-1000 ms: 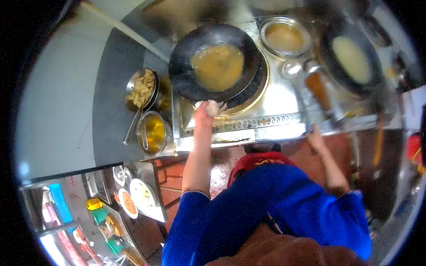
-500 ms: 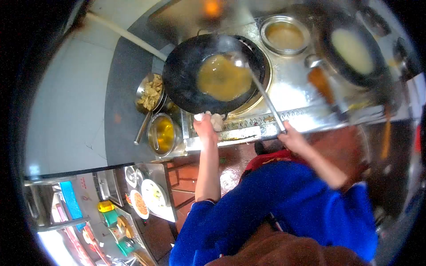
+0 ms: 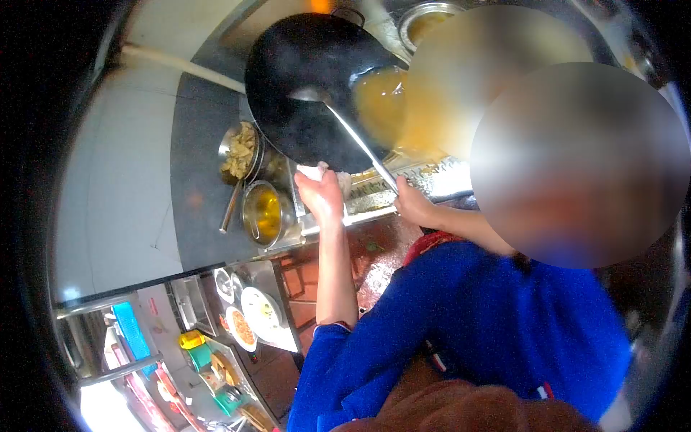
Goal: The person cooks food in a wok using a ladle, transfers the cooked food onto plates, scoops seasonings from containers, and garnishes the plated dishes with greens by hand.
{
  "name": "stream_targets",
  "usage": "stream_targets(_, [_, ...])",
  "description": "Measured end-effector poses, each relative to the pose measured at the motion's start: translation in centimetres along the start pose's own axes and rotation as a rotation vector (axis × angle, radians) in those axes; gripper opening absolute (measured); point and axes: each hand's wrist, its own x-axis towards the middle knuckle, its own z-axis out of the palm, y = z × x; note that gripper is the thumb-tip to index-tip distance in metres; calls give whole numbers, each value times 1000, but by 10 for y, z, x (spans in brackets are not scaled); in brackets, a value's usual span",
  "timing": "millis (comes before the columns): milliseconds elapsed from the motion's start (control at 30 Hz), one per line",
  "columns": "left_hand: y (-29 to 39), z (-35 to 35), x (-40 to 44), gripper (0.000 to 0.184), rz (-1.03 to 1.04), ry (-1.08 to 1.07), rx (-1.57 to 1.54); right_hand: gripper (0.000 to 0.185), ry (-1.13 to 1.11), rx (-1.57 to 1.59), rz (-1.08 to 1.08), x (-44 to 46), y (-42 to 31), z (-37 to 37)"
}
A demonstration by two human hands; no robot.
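A black wok (image 3: 288, 79) is tilted on the stove, its left side raised, and yellowish-brown liquid (image 3: 378, 101) gathers at its right side. My left hand (image 3: 321, 196) is closed on the near rim through a pale cloth (image 3: 343, 184). In my closed right hand (image 3: 415, 204) is the handle of a metal ladle (image 3: 354, 135). The ladle's bowl is inside the wok, left of the liquid. Two blurred round patches hide the wok's right edge, much of the stove and part of my right forearm.
Left of the wok, a strainer (image 3: 229, 209) holds light-brown food pieces. Beside it stands a metal bowl (image 3: 248, 234) of yellow liquid with a utensil in it. A metal pot (image 3: 403, 30) is at the back. Plates of food (image 3: 272, 335) stand on a side table at lower left.
The wok has tipped to the right, and the liquid has run from its middle to the right side. The ladle and my right hand have moved left.
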Motion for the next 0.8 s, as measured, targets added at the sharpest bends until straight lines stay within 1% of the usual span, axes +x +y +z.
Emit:
stream_targets(33, [15,1,-7,35,5,-1,38,35,60,32,-10,1,-1,2])
stream_targets(100, [47,1,-22,37,16,-5,114,36,78,89,18,2,-1,2])
stream_targets(133, [51,2,-25,39,-22,-18,184,36,95,99,20,4,-2,2])
stream_targets(233, [56,10,-32,41,57,-2,235,36,111,151,32,2,-6,0])
stream_targets(300, [64,9,-39,47,106,-30,264,38,107,234,41,2,-3,1])
stream_targets(333, [68,11,-42,49,131,-36,279,38,95,199,90,-4,-16,-9])
stream_targets(400, [66,16,-45,53,222,-49,299,35,182,203,-22,2,7,10])
stream_targets(433, [62,20,-46,57,193,-84,237,34,236,178,-96,3,10,11])
stream_targets(500, [59,26,-49,55,309,-17,277,29,195,223,-55,1,13,12])
stream_targets(533, [62,26,-51,57,328,-31,297,27,173,251,-35,0,13,11])
stream_targets(633, [69,27,-51,56,316,-26,329,24,135,218,28,0,16,12])
stream_targets(667, [60,29,-47,54,269,-39,310,25,101,203,54,2,18,11])
stream_targets(767, [58,25,-36,63,177,-70,79,26,158,272,-22,1,15,-1])
stream_targets(800, [32,24,-26,56,110,-75,58,29,16,311,90,-4,1,-22])
